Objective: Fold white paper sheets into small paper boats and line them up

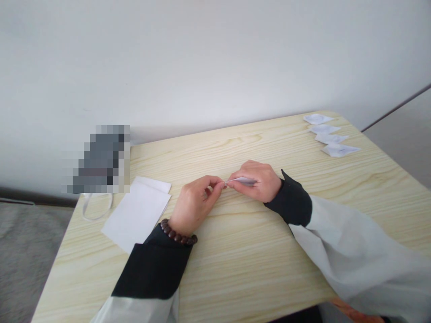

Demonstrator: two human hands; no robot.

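Holds a folded white paper (245, 181) over the middle of a wood-grain table (218, 260). Pinches its left tip between closed thumb and forefinger of the left hand (197, 199); grips the rest in closed fingers of the right hand (264, 179). Wears dark beads (177, 236) on the left wrist. Shows white sheets (138, 211) at left, near a blurred dark object (99, 159), and four folded paper pieces (330, 138) at far right.

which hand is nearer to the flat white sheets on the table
The left. The left hand is just to the right of the flat white sheets; the right hand, holding folded paper, is farther to the right, beyond the left one.
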